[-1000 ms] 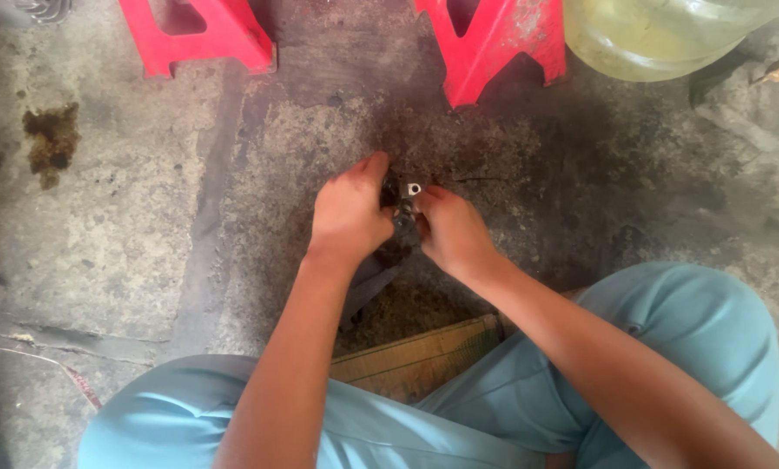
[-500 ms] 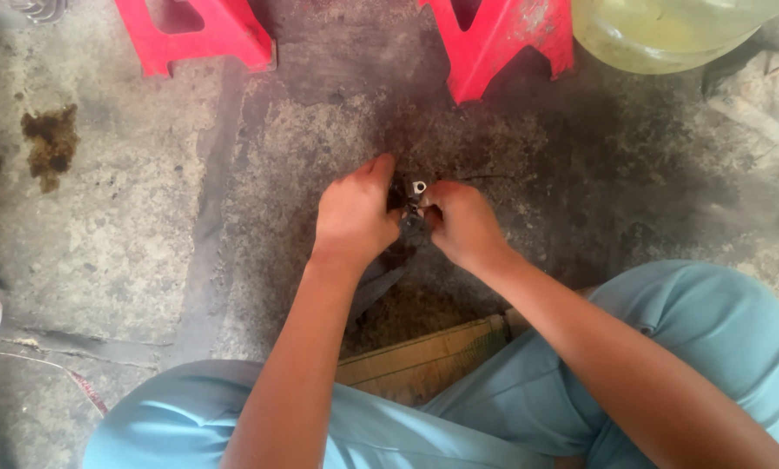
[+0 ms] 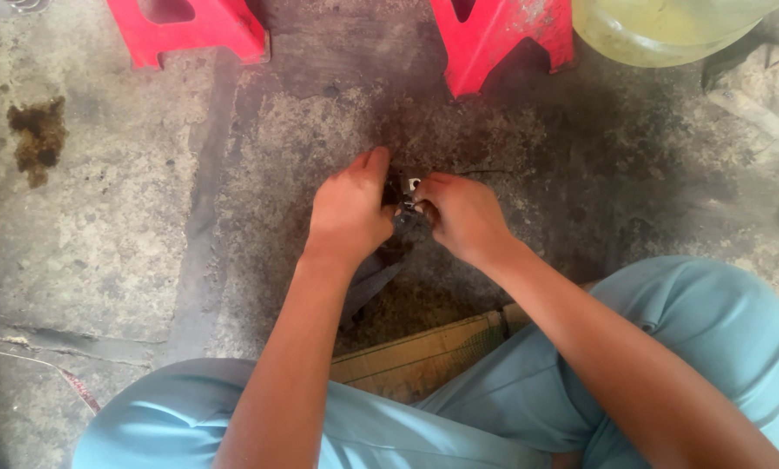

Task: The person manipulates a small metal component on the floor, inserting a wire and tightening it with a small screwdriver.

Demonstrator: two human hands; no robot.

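1. While crouching over the stained concrete floor [image 3: 146,226], pinching a small dark metal part [image 3: 404,205] between both hands, low over the ground and midway between the knees and the two red stool legs [image 3: 502,39].

2. Closing the left hand [image 3: 350,213] around the part's left side, fingers curled tight, thumb stretched forward along its top; grip pressed together on the part.

3. Closing the right hand [image 3: 463,217] on the part's right side, fingertips bunched at a small pale metal tip [image 3: 414,183] poking up between the hands; grip likewise pinching the part.

4. Trailing back from under the hands toward the body, a dark strap-like piece [image 3: 372,282]; not telling whether joined to the part or merely lying beneath it.

5. Judging progress: appearing to be mid-step, with both hands working the part at close quarters and nothing set down beside it as finished.

6. Judging what is left: not telling, since the fingers are hiding most of the part.

7. Lying nearby and untouched: a wooden board [image 3: 424,356] under the legs, a yellowish translucent container [image 3: 667,30] at the far right.
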